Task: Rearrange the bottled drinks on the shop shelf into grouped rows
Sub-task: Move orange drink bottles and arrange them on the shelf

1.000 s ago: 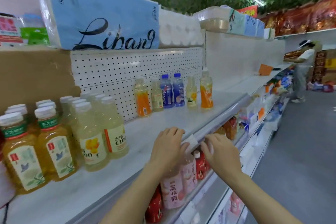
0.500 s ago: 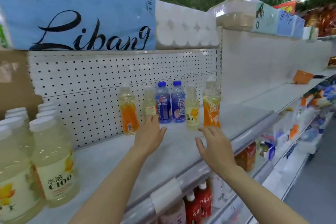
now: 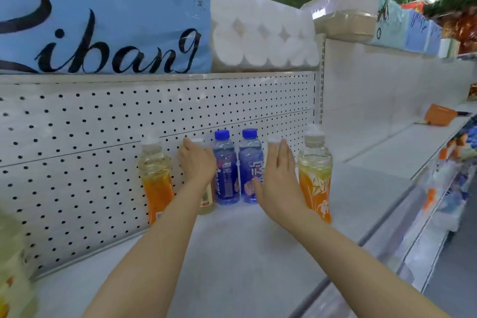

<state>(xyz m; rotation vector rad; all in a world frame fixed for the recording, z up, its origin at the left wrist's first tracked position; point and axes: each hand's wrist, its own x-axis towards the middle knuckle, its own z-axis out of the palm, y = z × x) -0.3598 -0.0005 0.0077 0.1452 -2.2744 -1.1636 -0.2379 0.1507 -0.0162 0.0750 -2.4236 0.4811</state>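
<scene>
**Both hands at the mixed row, about to pull out the pale bottles**

Six bottles stand in a line at the far edge of the shelf (image 3: 245, 253), against the pegboard (image 3: 103, 162): an orange drink (image 3: 156, 178) at the left, a pale yellow bottle (image 3: 207, 200), two blue bottles (image 3: 226, 170) (image 3: 250, 168), a second pale bottle of which only the white cap (image 3: 274, 139) shows, and another orange drink (image 3: 315, 175) at the right. Alike drinks are split apart, so the grouping here is not yet done.

The left hand (image 3: 197, 162) lies over the pale yellow bottle, fingers curved at its neck; whether the grip is closed round it I cannot tell. The right hand (image 3: 277, 181) has straight, released fingers laid against the hidden pale bottle, holding nothing.

The step in hand looks like taking the two pale bottles. Next, each hand would need to close firmly on its bottle and lift it out without knocking the touching blue and orange neighbours, then set the pair side by side, probably by the pale bottles at the near left (image 3: 13, 266).
</scene>
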